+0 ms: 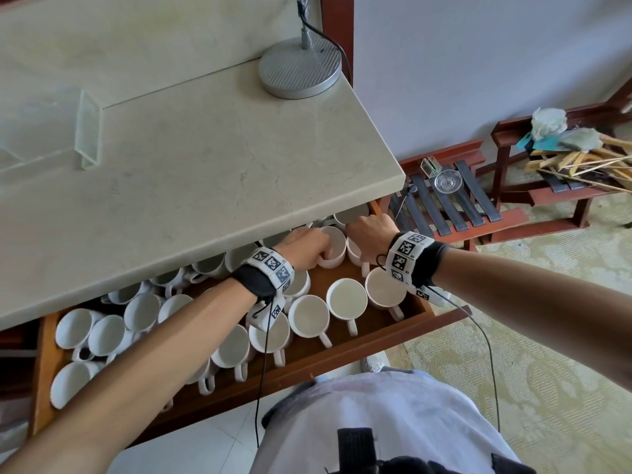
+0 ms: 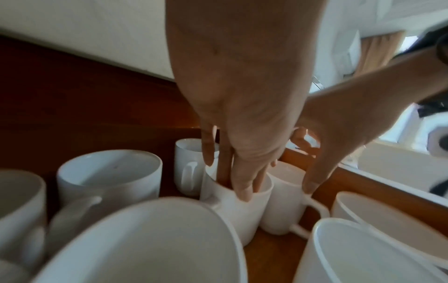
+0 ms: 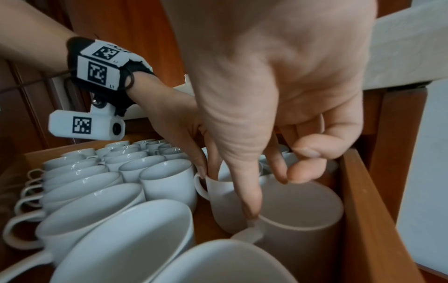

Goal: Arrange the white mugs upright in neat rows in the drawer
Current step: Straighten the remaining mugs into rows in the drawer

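Observation:
The open wooden drawer (image 1: 345,359) holds several white mugs; most stand upright, and some at the left end (image 1: 102,331) lie tilted against each other. At the back right my left hand (image 1: 321,256) pinches the rim of an upright mug (image 2: 238,206), with the fingers inside and the thumb outside. Right beside it my right hand (image 1: 367,234) reaches down over the neighbouring mug (image 3: 300,212). Its thumb (image 3: 251,208) rests on the rim by the handle and its fingertips touch the far rim. The two mugs stand side by side and touch.
The beige stone countertop (image 1: 205,159) overhangs the back half of the drawer and hides the rear mugs. A lamp base (image 1: 300,68) and a clear acrylic stand (image 1: 90,131) sit on it. A wooden luggage rack (image 1: 455,206) stands to the right.

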A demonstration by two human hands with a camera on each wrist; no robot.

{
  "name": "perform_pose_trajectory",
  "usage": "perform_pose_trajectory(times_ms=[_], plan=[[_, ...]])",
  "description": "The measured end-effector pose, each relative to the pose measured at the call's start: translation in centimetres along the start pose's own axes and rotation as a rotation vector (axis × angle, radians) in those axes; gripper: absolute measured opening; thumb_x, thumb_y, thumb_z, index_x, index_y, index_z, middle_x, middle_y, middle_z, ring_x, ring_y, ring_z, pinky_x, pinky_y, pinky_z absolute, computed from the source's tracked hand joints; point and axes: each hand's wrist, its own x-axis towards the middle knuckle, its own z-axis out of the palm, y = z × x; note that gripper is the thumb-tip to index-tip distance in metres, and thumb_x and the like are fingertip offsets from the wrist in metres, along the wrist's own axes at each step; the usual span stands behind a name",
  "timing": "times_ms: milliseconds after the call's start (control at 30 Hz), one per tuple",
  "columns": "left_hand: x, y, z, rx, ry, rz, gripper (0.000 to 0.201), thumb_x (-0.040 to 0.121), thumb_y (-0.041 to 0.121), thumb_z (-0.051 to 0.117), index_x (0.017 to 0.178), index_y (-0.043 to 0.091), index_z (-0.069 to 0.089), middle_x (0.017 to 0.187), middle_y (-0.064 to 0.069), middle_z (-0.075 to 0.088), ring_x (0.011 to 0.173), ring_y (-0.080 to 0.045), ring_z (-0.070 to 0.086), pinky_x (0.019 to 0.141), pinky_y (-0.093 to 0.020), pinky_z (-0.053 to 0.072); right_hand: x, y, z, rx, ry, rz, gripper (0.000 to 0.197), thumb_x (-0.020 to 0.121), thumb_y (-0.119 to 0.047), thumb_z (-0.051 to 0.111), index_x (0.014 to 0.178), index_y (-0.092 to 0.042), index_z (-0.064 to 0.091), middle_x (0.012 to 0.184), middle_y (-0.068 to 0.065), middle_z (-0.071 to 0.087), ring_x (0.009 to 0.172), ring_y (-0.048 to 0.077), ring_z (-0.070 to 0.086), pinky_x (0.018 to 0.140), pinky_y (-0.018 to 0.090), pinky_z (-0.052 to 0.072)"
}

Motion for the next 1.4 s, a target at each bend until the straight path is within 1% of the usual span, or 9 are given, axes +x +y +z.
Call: perform_pose_trajectory(times_ms=[200,333,467,600,733,900,1067,1300,1400], plan=[[0.1,-0.3,0.7,-0.129,0.037,-0.008,0.046,0.083,0.006,0.066,0.050,0.028,0.043,0.049,0.012,0.040,0.063,-0.020,0.044,0.065,-0.025,0.036,-0.3,0.4,-0.2,0.045,0.042,-0.013,0.040,0.088,-0.017,0.071,0.127,-0.016,0.060,0.106,0.005,0.069,0.097,0.027,0.070,0.067,0.033,0.045],[0.5,-0.2,1.6,-0.250,0.039,-0.082,0.017,0.085,0.011,0.064,0.070,0.014,0.070,0.068,0.001,0.068,0.070,-0.018,0.063,0.072,-0.024,0.044,-0.2,0.9,-0.3,0.050,0.081,-0.036,0.048,0.090,-0.015,0.068,0.136,-0.017,0.052,0.108,0.006,0.068,0.098,0.028,0.069,0.069,0.035,0.047],[1.0,0.5,2.0,-0.331,0.062,-0.081,0.019,0.082,0.007,0.061,0.064,0.007,0.063,0.060,-0.005,0.063,0.057,-0.021,0.055,0.063,-0.038,0.050,0.2,0.9,-0.1,0.016,0.062,-0.025,0.049,0.094,-0.014,0.063,0.141,-0.019,0.049,0.110,0.008,0.068,0.101,0.029,0.068,0.069,0.034,0.043],[1.1,0.1,2.3,-0.359,0.033,-0.087,0.018,0.084,0.023,0.064,0.071,0.014,0.073,0.068,0.001,0.072,0.068,-0.018,0.066,0.071,-0.038,0.055,0.5,0.8,-0.1,0.029,0.008,0.018,0.031,0.090,-0.014,0.066,0.120,-0.014,0.064,0.103,0.005,0.069,0.096,0.026,0.068,0.068,0.032,0.044],[0.1,-0.4,1.7,-0.257,-0.070,-0.098,0.012,0.086,0.036,0.074,0.089,0.026,0.081,0.084,0.009,0.076,0.080,-0.015,0.071,0.077,-0.037,0.059,0.7,0.9,-0.1,0.073,0.000,0.040,0.037,0.081,-0.025,0.079,0.114,-0.016,0.065,0.099,0.003,0.069,0.094,0.024,0.069,0.066,0.032,0.046],[-0.6,0.2,1.5,-0.139,-0.054,-0.115,0.008,0.088,0.024,0.075,0.081,0.024,0.078,0.077,0.004,0.072,0.080,-0.020,0.063,0.079,-0.038,0.057,1.0,1.0,0.3,0.113,0.004,0.041,0.039,0.084,-0.022,0.078,0.120,-0.018,0.063,0.100,0.004,0.067,0.095,0.025,0.068,0.066,0.032,0.045],[-1.2,0.2,2.0,-0.081,-0.032,-0.120,0.036,0.086,0.013,0.073,0.056,0.022,0.055,0.059,0.011,0.056,0.064,-0.013,0.051,0.070,-0.040,0.059,1.3,1.1,0.1,0.149,-0.019,0.045,0.045,0.076,-0.023,0.084,0.117,-0.018,0.066,0.094,0.002,0.064,0.094,0.025,0.068,0.065,0.032,0.045],[-2.1,0.8,1.8,-0.032,-0.045,-0.055,0.037,0.089,0.004,0.065,0.056,0.015,0.053,0.054,0.004,0.050,0.061,-0.027,0.045,0.058,-0.028,0.038,1.4,0.5,0.0,0.172,-0.001,0.053,0.048,0.070,-0.032,0.086,0.111,-0.015,0.065,0.081,-0.001,0.058,0.080,0.023,0.064,0.060,0.032,0.044],[-2.0,0.6,1.9,-0.063,-0.056,-0.060,0.023,0.092,0.009,0.066,0.076,0.022,0.075,0.070,0.010,0.061,0.071,-0.018,0.052,0.065,-0.027,0.039,1.6,0.1,0.1,0.167,-0.008,0.067,0.047,0.066,-0.036,0.085,0.105,-0.015,0.068,0.078,-0.002,0.061,0.069,0.020,0.057,0.056,0.030,0.044]])
